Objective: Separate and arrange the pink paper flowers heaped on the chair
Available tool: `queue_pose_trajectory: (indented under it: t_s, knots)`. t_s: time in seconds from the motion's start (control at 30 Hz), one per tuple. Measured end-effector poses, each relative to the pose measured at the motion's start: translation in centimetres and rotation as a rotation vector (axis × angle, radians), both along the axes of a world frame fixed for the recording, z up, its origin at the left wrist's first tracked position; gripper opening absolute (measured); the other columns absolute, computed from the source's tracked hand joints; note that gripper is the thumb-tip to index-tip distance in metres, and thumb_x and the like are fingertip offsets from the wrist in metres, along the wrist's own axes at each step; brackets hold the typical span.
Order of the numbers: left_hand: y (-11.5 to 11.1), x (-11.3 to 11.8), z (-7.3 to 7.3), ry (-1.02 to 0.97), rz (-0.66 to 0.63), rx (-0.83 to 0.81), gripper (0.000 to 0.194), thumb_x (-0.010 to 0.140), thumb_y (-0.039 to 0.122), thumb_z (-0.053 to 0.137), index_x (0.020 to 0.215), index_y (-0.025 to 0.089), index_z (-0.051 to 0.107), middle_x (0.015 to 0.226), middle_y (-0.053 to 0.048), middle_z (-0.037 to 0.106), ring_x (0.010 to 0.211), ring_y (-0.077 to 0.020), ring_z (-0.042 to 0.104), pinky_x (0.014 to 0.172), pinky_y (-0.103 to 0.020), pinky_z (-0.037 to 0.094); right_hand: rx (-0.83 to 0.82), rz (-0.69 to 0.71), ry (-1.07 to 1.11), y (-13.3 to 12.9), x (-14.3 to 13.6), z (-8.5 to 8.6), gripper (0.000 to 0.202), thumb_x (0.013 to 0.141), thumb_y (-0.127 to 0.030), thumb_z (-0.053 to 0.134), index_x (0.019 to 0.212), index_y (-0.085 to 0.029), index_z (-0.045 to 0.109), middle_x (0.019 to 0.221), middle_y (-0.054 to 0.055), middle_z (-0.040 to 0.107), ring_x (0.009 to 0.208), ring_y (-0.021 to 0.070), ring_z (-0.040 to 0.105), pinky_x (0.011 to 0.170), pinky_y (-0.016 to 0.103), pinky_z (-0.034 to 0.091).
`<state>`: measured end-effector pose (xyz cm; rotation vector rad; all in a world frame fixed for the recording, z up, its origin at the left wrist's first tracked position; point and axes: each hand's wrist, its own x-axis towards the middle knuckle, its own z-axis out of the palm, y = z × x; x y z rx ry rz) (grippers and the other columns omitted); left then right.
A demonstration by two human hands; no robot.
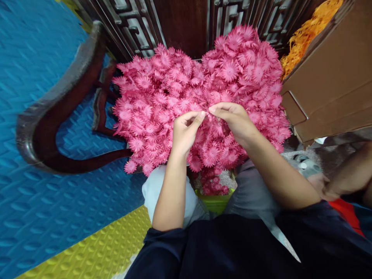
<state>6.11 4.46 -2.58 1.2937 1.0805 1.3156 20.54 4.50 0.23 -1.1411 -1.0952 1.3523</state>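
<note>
A wide heap of pink artificial flowers [229, 71] with pointed petals fills the middle of the head view. Just above it my left hand [186, 130] is closed, its thumb and forefinger pinched together. My right hand [234, 120] makes the same kind of pinch, its fingertips almost meeting those of the left. Something small and pinkish seems to lie between the fingertips, too small and too like the flowers behind it to tell. More pink flowers [214, 184] hang lower down, between my knees, above a yellow-green container [215, 202].
A dark curved wooden armrest [58, 100] stands at left over a blue textured mat [26, 201]. Carved dark wood [183, 27] rises behind the heap. At right are a cardboard box [328, 73], orange shredded material [308, 33] and another person's arm [351, 170].
</note>
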Motion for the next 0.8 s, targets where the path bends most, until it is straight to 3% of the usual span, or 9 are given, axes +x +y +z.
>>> queue_pose_trajectory:
  t_s: [0.27,0.43,0.53,0.63,0.8]
  knots:
    - [-0.08,-0.56,0.47,-0.008,-0.102,-0.004,0.018,0.072,0.039,0.074,0.075,0.021,0.072,0.079,-0.003,0.072,0.081,-0.0160,0.067,0.084,-0.032,0.052,-0.023,0.027,0.035,0.08,0.32,-0.02,0.013,0.066,-0.030,0.078,0.068,-0.019,0.070,0.073,-0.001,0.068,0.074,0.0101,0.060,0.076,0.026,0.047]
    - [-0.44,-0.40,0.58,0.174,0.052,0.138,0.005,0.074,0.021,0.067,0.070,0.020,0.069,0.071,0.000,0.069,0.070,-0.0121,0.061,0.073,-0.027,0.050,-0.061,0.054,0.020,0.01,0.31,-0.30,0.021,0.061,-0.034,0.081,0.066,-0.019,0.068,0.067,-0.003,0.064,0.067,0.0087,0.055,0.069,0.024,0.045]
    - [-0.44,-0.37,0.60,0.155,0.094,0.117,0.005,0.071,0.017,0.067,0.067,0.019,0.068,0.067,0.002,0.066,0.064,-0.0105,0.058,0.068,-0.025,0.048,-0.082,0.065,0.054,-0.09,0.17,0.00,0.023,0.058,-0.034,0.083,0.064,-0.018,0.067,0.065,-0.004,0.062,0.064,0.0077,0.052,0.069,0.024,0.044]
    - [-0.30,-0.46,0.57,0.039,0.047,0.061,0.004,0.071,0.023,0.071,0.070,0.020,0.069,0.071,0.001,0.067,0.066,-0.0104,0.058,0.069,-0.025,0.048,-0.123,0.098,0.121,-0.21,0.08,0.41,0.028,0.055,-0.038,0.084,0.063,-0.019,0.065,0.063,-0.004,0.062,0.064,0.0084,0.053,0.068,0.024,0.045]
    - [0.09,-0.75,0.23,-0.257,-0.057,-0.061,0.030,0.060,0.046,0.081,0.068,0.021,0.067,0.072,0.001,0.064,0.070,-0.0112,0.059,0.073,-0.027,0.048,-0.198,0.117,0.199,0.06,0.38,-0.02,0.033,0.061,-0.047,0.078,0.070,-0.020,0.062,0.062,-0.003,0.061,0.069,0.0121,0.059,0.068,0.026,0.048]
